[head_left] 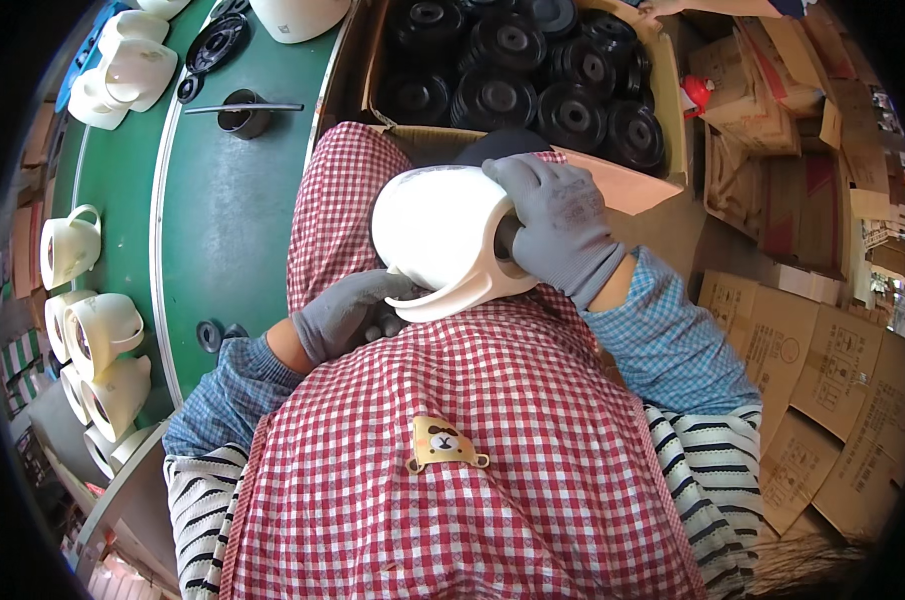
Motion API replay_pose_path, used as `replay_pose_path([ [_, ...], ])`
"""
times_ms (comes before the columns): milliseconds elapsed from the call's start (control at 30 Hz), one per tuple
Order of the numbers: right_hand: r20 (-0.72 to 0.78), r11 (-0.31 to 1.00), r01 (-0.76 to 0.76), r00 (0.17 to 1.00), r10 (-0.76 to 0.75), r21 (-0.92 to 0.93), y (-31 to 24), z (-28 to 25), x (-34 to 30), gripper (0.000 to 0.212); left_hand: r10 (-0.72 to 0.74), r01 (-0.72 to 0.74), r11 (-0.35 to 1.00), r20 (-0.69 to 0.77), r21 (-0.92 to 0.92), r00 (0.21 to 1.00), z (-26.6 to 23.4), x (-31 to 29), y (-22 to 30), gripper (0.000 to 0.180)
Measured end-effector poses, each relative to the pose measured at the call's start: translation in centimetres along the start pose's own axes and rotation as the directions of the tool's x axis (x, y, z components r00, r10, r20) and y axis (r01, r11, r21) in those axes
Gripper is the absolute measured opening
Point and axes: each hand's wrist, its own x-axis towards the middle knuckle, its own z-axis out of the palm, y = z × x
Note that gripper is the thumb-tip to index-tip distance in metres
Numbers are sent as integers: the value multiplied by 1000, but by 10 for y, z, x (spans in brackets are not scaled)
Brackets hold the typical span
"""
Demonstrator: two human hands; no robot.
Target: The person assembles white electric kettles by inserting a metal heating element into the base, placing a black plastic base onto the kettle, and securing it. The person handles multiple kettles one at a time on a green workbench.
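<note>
Above my lap I hold a white plastic kettle housing (435,225), tilted on its side, its curved handle loop facing right and toward me. My right hand (553,212), in a grey work glove, is closed on the housing's right side by the handle, thumb side over the top edge. Gloved in grey too, my left hand (348,312) grips the lower left by the narrow tip, its fingers curled and partly hidden beneath. Under the housing lies my red-and-white checked apron (453,390).
On the green bench (228,200) at left stand several white housings (93,335), a black ring with a rod (245,113) and small dark discs (210,335). Ahead, a carton (673,130) holds stacked black round bases (498,97). Cardboard boxes (808,370) lie at right. Another person's hand (663,8) shows top right.
</note>
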Motion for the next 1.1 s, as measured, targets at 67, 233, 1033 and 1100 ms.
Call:
replay_pose_path([
  [67, -52, 999, 45, 998, -44, 27, 0, 1, -3, 63, 0, 0, 1000, -17, -9, 1000, 6, -5, 1, 33],
  [233, -56, 894, 118, 993, -104, 432, 22, -21, 9, 63, -10, 11, 999, 8, -52, 1000, -6, -4, 11, 31],
  [1033, -251, 917, 353, 919, -303, 186, 9, 3, -27, 59, 44, -42, 982, 6, -183, 999, 5, -7, 2, 27],
  [1100, -343, 893, 394, 888, -307, 220, 16, 11, -27, 78, 21, -22, 984, -4, -179, 1000, 8, -8, 4, 28],
])
